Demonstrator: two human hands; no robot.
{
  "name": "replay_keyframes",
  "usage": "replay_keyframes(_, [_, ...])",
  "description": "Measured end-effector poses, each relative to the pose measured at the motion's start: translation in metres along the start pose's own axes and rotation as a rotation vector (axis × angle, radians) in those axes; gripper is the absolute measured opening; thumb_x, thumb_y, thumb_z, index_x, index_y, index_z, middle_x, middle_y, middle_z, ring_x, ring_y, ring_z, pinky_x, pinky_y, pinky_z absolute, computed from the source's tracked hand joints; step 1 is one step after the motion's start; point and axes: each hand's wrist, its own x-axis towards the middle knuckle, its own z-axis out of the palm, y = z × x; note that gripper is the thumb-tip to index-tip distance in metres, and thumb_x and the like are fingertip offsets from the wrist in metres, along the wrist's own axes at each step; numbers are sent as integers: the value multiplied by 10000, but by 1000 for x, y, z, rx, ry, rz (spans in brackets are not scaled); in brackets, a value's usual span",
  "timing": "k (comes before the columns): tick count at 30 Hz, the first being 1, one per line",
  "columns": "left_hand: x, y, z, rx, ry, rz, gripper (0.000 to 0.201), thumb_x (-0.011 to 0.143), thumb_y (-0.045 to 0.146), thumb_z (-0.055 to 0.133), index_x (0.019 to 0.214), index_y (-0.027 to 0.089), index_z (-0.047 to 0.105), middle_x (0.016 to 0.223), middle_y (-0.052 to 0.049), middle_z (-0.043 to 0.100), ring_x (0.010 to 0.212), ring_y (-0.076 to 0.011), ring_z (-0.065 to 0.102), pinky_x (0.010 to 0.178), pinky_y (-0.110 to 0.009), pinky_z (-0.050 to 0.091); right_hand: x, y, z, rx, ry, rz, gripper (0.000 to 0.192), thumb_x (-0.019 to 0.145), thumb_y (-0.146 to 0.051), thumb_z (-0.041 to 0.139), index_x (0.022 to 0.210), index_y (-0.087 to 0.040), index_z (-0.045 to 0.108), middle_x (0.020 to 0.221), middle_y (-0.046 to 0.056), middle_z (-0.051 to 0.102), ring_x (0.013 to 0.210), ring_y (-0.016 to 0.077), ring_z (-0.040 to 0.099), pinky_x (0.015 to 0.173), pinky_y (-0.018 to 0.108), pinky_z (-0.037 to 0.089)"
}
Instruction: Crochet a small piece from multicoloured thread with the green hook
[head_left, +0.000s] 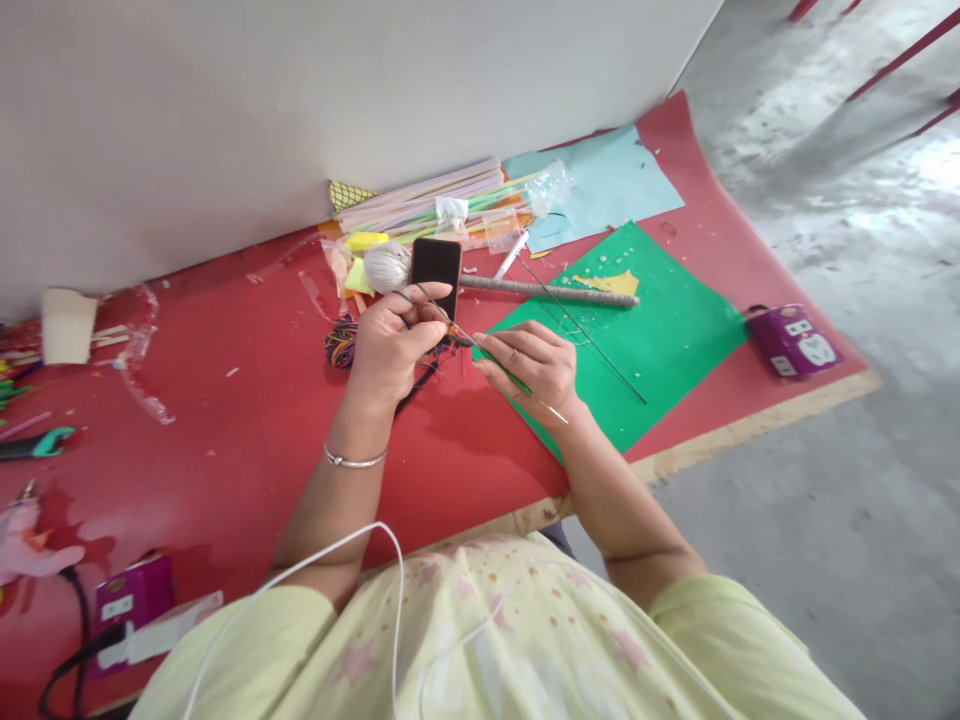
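Observation:
My right hand (536, 362) is closed round a crochet hook (516, 380) with a green grip, its bare metal end sticking out below the palm. The hook's tip meets a small piece of dark multicoloured yarn work (459, 338), pinched by my left hand (397, 335). A strand of yarn loops over the left fingers. Just behind the left wrist lies a bundle of multicoloured yarn (341, 343). A phone (436, 263) and a ball of white yarn (386, 267) sit beyond the hands. The stitches are too small to make out.
A green sheet (682, 330) carries a thin dark rod (607, 362) and part of a grey wrapped stick (555, 291). Pale straws (427, 195) and a light blue sheet (600, 190) lie near the wall. Purple power boxes (793, 342) stand at both ends; a glue gun (34, 540) is left.

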Motion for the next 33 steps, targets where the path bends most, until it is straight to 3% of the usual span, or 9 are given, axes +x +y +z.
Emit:
replay_keyframes(4, [1,0,-5,61,-47,10,475,633,184,876,1103,177,805,803,-12,735,677,-106,635,608,-215,490,-1,-1,0,-13,-19,46,281,1017,-354,706,1244,-222,806,970,77,853,821,186,747,759,339,638])
replay_keyframes(9, [2,-2,-8,86,-46,14,457,664,206,867,1117,191,808,783,-11,736,655,-111,623,590,-225,485,3,-2,0,11,82,-51,313,975,-267,761,1272,-168,782,961,85,849,807,179,722,751,317,628])
replay_keyframes(12, [2,-1,-7,56,-40,15,420,649,182,841,1069,184,813,764,-5,715,666,-110,619,610,-226,493,2,-1,1,4,64,-66,314,981,-270,755,1278,-171,777,967,83,849,807,175,723,751,311,627])
replay_keyframes(18, [2,3,-5,6,-50,-51,407,616,154,786,1020,183,822,736,7,674,531,-61,469,467,-207,336,-5,0,4,-50,-72,-16,315,1012,-352,714,1294,-226,779,1026,77,864,861,189,769,807,337,655])
replay_keyframes(24, [0,5,-4,-21,-75,-81,372,636,160,781,1004,190,820,745,5,687,476,-42,404,420,-216,263,-5,-3,5,-59,9,-48,324,1011,-321,719,1301,-181,756,1031,93,865,862,189,785,804,324,661])
replay_keyframes(28, [0,8,-2,-42,-101,-106,383,630,188,820,1013,194,808,827,-20,747,460,-36,398,403,-222,269,-6,-2,4,-30,-14,10,346,1018,-356,706,1327,-211,757,1047,100,862,894,202,794,834,347,668])
replay_keyframes(33, [-1,10,-1,-68,-90,-115,385,615,184,848,997,186,805,779,-6,729,448,-32,398,394,-217,267,-5,-2,4,-36,13,-17,357,1020,-372,703,1329,-199,752,1032,100,862,877,201,792,814,342,671])
